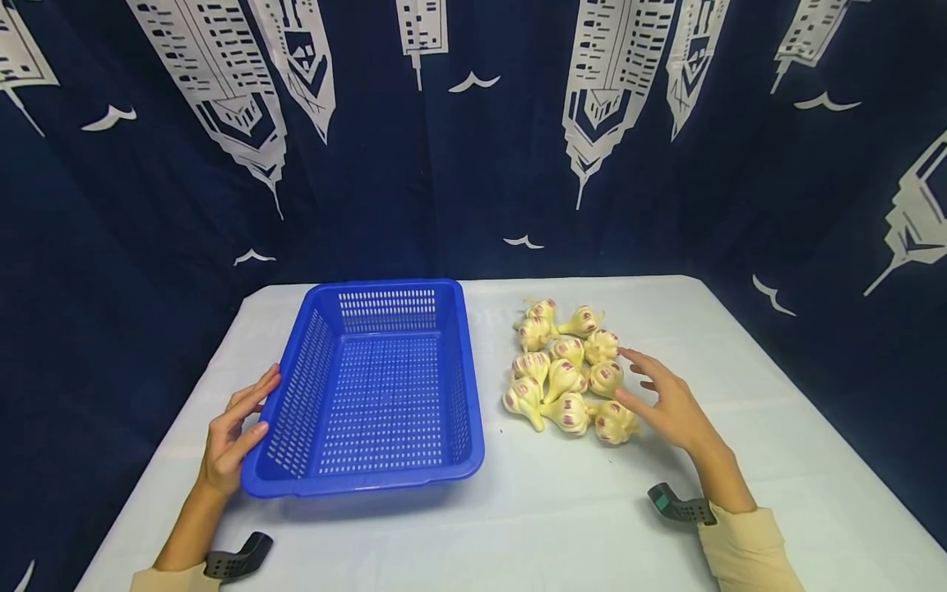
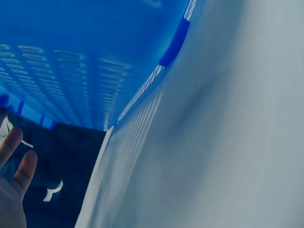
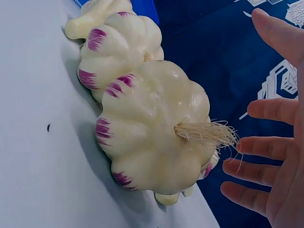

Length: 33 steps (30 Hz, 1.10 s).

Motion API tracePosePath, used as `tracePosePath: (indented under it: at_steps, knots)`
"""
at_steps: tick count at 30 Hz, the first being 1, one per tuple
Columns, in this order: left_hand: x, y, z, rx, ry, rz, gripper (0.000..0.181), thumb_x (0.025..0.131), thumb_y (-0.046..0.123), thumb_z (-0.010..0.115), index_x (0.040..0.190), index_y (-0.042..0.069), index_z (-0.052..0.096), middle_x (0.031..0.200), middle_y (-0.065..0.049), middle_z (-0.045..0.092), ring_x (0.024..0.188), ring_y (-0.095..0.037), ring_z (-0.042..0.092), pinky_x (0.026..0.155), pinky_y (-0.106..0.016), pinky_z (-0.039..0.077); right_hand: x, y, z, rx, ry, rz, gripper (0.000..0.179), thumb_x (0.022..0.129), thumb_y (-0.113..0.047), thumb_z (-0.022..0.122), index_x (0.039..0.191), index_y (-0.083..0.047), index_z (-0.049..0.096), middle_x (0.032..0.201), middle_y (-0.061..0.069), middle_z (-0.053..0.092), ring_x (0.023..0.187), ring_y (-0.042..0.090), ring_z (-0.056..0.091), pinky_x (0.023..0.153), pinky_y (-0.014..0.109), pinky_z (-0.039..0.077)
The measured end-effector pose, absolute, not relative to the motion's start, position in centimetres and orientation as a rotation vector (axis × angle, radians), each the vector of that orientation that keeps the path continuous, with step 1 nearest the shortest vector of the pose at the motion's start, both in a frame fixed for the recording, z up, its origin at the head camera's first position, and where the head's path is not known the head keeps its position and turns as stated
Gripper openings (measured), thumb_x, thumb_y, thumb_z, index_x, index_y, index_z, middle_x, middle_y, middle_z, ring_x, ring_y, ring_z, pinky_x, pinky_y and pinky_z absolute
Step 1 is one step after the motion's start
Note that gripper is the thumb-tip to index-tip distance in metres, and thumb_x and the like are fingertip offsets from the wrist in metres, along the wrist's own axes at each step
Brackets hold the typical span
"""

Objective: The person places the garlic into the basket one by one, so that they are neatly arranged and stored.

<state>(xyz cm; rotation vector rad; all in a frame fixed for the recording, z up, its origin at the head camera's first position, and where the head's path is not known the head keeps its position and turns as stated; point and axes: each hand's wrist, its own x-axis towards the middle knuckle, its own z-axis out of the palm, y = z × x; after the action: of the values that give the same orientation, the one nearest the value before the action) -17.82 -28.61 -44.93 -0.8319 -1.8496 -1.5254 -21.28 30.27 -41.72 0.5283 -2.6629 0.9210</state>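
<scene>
A blue perforated plastic basket (image 1: 385, 403) stands on the left half of the white table, with nothing inside it. My left hand (image 1: 224, 448) rests against the basket's left rim, its fingers spread and not curled round it. In the left wrist view, fingers (image 2: 27, 168) show beside the basket's slotted side (image 2: 95, 28). To the right of the basket lies a cluster of several garlic bulbs (image 1: 568, 376) with purple streaks. My right hand (image 1: 669, 409) hovers at the cluster's right edge, fingers apart, holding nothing. A bulb's root tuft (image 3: 209, 135) comes close to those fingertips in the right wrist view; contact is unclear.
A white cloth (image 1: 562, 526) covers the table. Behind it hangs a dark blue curtain (image 1: 473, 181) printed with white buildings and birds. Each wrist wears a dark band, the left one (image 1: 238, 559) and the right one (image 1: 679, 506).
</scene>
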Motion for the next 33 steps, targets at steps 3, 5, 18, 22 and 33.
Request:
tracePosePath:
  at_steps: [3, 5, 18, 22, 33]
  knots:
    - [-17.84, -28.53, -45.11, -0.811, -1.843, -1.519, 0.058, 0.072, -0.012, 0.04, 0.128, -0.022, 0.05, 0.145, -0.02, 0.049, 0.12, -0.023, 0.046, 0.086, -0.027, 0.032, -21.2, 30.3, -41.9, 0.556, -2.633, 0.934, 0.061, 0.091, -0.017, 0.068, 0.144, 0.001, 0.044, 0.142, 0.027, 0.048, 0.118, 0.048, 0.052, 0.089, 0.062, 0.047]
    - [-17.84, -28.5, -45.11, -0.797, -1.847, -1.512, 0.058, 0.072, -0.011, 0.04, 0.128, -0.021, 0.051, 0.144, -0.019, 0.05, 0.119, -0.023, 0.046, 0.086, -0.026, 0.032, -21.23, 30.33, -42.03, 0.58, -2.609, 0.942, 0.06, 0.089, -0.015, 0.07, 0.142, 0.002, 0.046, 0.139, 0.026, 0.051, 0.116, 0.047, 0.054, 0.088, 0.062, 0.047]
    - [-17.84, -28.58, -45.19, -0.794, -1.854, -1.496, 0.057, 0.072, -0.009, 0.041, 0.128, -0.021, 0.051, 0.143, -0.022, 0.05, 0.118, -0.022, 0.048, 0.085, -0.025, 0.034, -20.98, 30.6, -42.57, 0.537, -2.636, 0.855, 0.058, 0.073, -0.027, 0.087, 0.12, 0.0, 0.065, 0.11, 0.013, 0.068, 0.092, 0.029, 0.062, 0.073, 0.045, 0.053]
    - [-17.92, -28.62, -45.29, -0.781, -1.857, -1.496, 0.058, 0.071, -0.01, 0.041, 0.127, -0.021, 0.052, 0.143, -0.019, 0.051, 0.117, -0.022, 0.048, 0.084, -0.025, 0.034, -20.96, 30.59, -42.58, 0.512, -2.716, 0.848, 0.059, 0.071, -0.034, 0.088, 0.114, -0.001, 0.067, 0.101, 0.01, 0.069, 0.085, 0.024, 0.062, 0.07, 0.04, 0.052]
    - [-17.89, -28.61, -45.33, -0.766, -1.861, -1.484, 0.058, 0.07, -0.011, 0.041, 0.126, -0.022, 0.052, 0.143, -0.017, 0.052, 0.115, -0.022, 0.049, 0.084, -0.024, 0.033, -21.13, 30.41, -42.73, 0.504, -2.878, 0.828, 0.064, 0.076, -0.04, 0.083, 0.121, 0.001, 0.065, 0.102, 0.01, 0.067, 0.086, 0.022, 0.062, 0.066, 0.032, 0.049]
